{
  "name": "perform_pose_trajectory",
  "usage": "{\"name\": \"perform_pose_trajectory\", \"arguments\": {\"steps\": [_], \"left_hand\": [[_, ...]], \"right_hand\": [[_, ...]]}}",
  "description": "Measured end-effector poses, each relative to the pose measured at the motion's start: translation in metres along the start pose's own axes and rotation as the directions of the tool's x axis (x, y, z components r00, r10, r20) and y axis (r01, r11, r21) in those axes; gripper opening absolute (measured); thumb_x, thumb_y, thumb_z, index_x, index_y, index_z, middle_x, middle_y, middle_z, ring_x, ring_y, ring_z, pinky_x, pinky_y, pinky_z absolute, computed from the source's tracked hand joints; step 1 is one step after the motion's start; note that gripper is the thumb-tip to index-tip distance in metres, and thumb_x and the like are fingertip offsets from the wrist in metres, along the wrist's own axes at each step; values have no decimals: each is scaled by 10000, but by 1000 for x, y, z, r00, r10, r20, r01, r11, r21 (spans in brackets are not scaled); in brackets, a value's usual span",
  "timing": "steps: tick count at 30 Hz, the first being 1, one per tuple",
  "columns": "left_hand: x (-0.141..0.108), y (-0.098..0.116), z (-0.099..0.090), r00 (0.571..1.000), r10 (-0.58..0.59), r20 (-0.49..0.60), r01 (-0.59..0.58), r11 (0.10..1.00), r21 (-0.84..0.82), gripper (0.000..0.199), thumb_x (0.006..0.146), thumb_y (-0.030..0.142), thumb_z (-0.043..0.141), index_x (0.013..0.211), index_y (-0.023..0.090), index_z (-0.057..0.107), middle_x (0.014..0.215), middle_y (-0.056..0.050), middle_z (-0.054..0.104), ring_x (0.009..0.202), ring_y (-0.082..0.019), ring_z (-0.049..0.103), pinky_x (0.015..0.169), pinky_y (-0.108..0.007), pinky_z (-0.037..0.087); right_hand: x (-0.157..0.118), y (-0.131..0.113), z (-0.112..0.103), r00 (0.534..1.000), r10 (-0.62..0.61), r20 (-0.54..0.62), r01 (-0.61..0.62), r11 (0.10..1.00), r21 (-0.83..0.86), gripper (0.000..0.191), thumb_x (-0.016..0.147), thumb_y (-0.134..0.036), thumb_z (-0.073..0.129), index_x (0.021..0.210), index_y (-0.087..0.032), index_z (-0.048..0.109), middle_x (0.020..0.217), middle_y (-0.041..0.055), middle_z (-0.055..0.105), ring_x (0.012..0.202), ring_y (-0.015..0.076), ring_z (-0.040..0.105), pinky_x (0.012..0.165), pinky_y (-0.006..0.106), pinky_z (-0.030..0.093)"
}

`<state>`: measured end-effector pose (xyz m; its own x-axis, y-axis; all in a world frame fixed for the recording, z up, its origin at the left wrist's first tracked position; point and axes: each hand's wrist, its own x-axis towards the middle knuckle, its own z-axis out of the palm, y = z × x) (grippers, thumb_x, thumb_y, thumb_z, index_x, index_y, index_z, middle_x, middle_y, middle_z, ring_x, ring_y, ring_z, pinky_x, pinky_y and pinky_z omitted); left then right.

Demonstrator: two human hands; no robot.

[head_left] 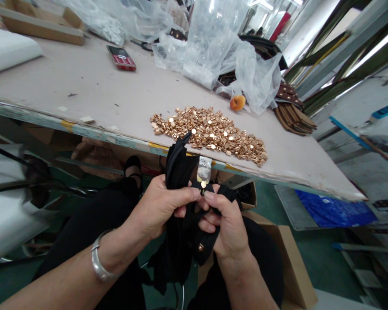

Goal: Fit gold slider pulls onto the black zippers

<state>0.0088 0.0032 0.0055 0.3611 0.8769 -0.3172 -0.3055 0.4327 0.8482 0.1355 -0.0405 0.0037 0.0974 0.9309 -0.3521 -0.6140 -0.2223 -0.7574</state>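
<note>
Both hands are close together just below the table's front edge. My left hand (161,204) pinches a black fabric strip (177,168) between thumb and fingers. My right hand (228,219) grips the same black material from the other side, thumb tip near the left thumb. Between the thumbs a small gold piece (203,184) shows on the black strip, right below a metal tab (204,167) at the table edge. Lower down, another small gold piece (201,247) sits on the black fabric. A pile of small gold pieces (213,133) lies on the table just beyond.
On the table (93,94) lie a red phone (122,58), an orange fruit (237,103), clear plastic bags (210,51) and stacked brown pieces (294,116). A cardboard tray (42,23) is at the back left. An open cardboard box (294,267) stands below on the right.
</note>
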Motion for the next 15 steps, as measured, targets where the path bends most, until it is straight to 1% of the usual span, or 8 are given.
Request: {"name": "perform_pose_trajectory", "arguments": {"steps": [4,9,15], "left_hand": [[1,2,2,1000,-1,-20,0,1000,-3,164,592,219,765,581,128,629,529,-3,637,357,-23,381,352,-139,274],[2,1,4,997,13,-72,-13,1000,6,188,577,243,776,579,132,625,502,9,610,357,-32,387,345,-146,278],[4,-2,4,996,70,-62,-66,996,59,204,617,280,782,593,138,640,536,2,623,377,-44,420,347,-156,295]], "right_hand": [[1,0,1,1000,4,-2,-4,1000,15,303,658,-217,804,652,-162,506,558,-59,539,354,-13,229,300,73,253],[2,-1,1,1000,-1,-3,1,1000,13,308,656,-218,812,652,-160,510,554,-56,541,355,-12,245,301,70,257],[4,0,3,999,-52,-6,52,999,-15,323,655,-254,849,657,-152,542,571,-49,559,350,-12,249,296,76,248]]}}
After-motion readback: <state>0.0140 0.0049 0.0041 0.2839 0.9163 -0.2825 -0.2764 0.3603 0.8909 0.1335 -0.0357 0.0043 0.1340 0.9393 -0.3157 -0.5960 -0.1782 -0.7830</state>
